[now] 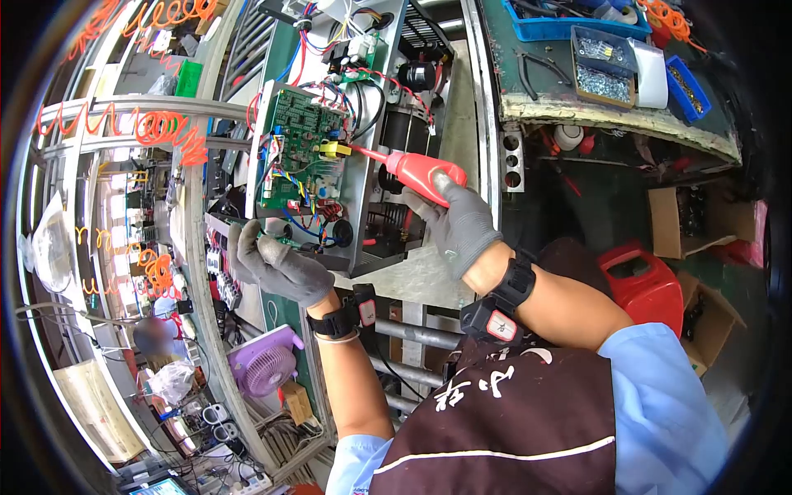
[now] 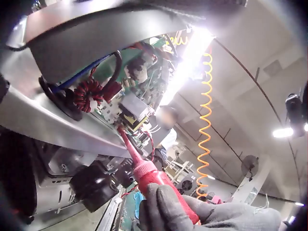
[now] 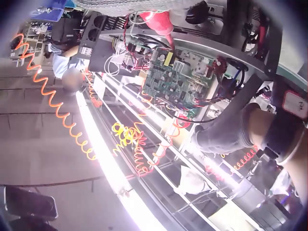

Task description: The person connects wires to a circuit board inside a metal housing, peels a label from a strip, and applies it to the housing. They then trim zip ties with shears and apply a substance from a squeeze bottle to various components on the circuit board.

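Observation:
The gloved right hand [image 1: 464, 229] grips a red squeeze bottle [image 1: 425, 175], its narrow nozzle pointing at a green circuit board [image 1: 289, 148] beside a yellow part [image 1: 337, 149]. In the left wrist view, fingers curl round the bottle [image 2: 166, 190] and the nozzle tip reaches white components; contact is unclear. The gloved left hand [image 1: 285, 268] lies by the metal chassis's near edge, fingers loosely bent and holding nothing visible. The right wrist view shows the bottle [image 3: 159, 23] above the board [image 3: 166, 79], with the left hand [image 3: 224, 132] beside the chassis; whether it touches is unclear.
On the right-hand bench are pliers [image 1: 540, 73], a screw tray [image 1: 604, 82] and blue bins [image 1: 687, 88]. A red stool [image 1: 643, 289] and cartons [image 1: 701, 223] stand below. A purple fan [image 1: 266, 363] is at lower left. Orange coiled hoses [image 1: 165, 128] hang beyond the chassis.

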Available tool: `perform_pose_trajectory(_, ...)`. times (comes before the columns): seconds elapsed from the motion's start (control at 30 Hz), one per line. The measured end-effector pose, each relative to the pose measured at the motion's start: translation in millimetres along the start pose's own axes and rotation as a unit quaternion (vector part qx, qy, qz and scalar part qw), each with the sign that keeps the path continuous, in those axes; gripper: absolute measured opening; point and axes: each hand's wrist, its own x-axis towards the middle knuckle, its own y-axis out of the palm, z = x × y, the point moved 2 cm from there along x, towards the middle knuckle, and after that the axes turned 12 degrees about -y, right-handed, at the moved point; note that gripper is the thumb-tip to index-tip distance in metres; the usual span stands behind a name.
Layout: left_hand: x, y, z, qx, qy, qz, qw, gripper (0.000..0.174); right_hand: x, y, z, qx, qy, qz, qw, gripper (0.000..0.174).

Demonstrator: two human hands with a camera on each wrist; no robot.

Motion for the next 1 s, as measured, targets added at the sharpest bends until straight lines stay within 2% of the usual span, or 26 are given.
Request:
perform_pose_trajectory(0.03,-0.4,-0.6,-0.1,-0.003,0.001,0.002,1.000,0.041,-1.2,-0.9,0.2,-0.020,-0.015,0.015,1.000,0.032)
perform_pose_trajectory(0.1,1.0,-2.5,-0.3,0.043,0.018,-0.003,0.999,0.041,-2.7,0.5,-1.4,-0.013,-0.018,0.016,1.000,0.032)
perform_pose_trajectory(0.4,0.3,-3.1,-4.5,0.032,-0.001,0.011,0.999,0.044,-9.6,7.2,0.3,-0.017,-0.032,0.003,0.999,0.030)
perform_pose_trajectory(0.47,-0.1,-1.7,-5.0,0.017,0.001,0.008,1.000,0.044,-6.6,4.5,-6.4,0.018,-0.022,-0.028,0.999,0.020)
perform_pose_trajectory(0.63,-0.3,-1.8,-6.7,0.023,-0.005,0.000,1.000,0.045,3.6,2.2,-11.6,0.081,0.017,-0.021,0.996,0.025)
perform_pose_trajectory(0.7,0.8,-4.0,-2.4,0.038,0.002,0.008,0.999,0.046,2.9,1.6,-10.2,0.142,0.084,-0.031,0.986,0.027)
perform_pose_trajectory(0.73,0.2,-3.3,-3.3,0.039,0.002,0.008,0.999,0.046,2.2,0.5,-7.7,0.142,0.085,-0.031,0.986,0.027)
perform_pose_trajectory(0.8,0.1,-3.1,-4.2,0.021,-0.009,0.005,1.000,0.046,-0.1,-1.2,-1.5,0.151,0.079,0.000,0.985,0.029)
perform_pose_trajectory(0.87,1.3,-4.6,-2.5,0.033,0.005,0.007,0.999,0.045,8.9,-6.1,8.1,0.148,0.049,-0.026,0.987,0.028)
perform_pose_trajectory(1.0,0.3,-1.9,-4.7,0.039,0.007,-0.002,0.999,0.043,16.6,-15.4,41.9,0.098,0.011,0.038,0.994,0.030)
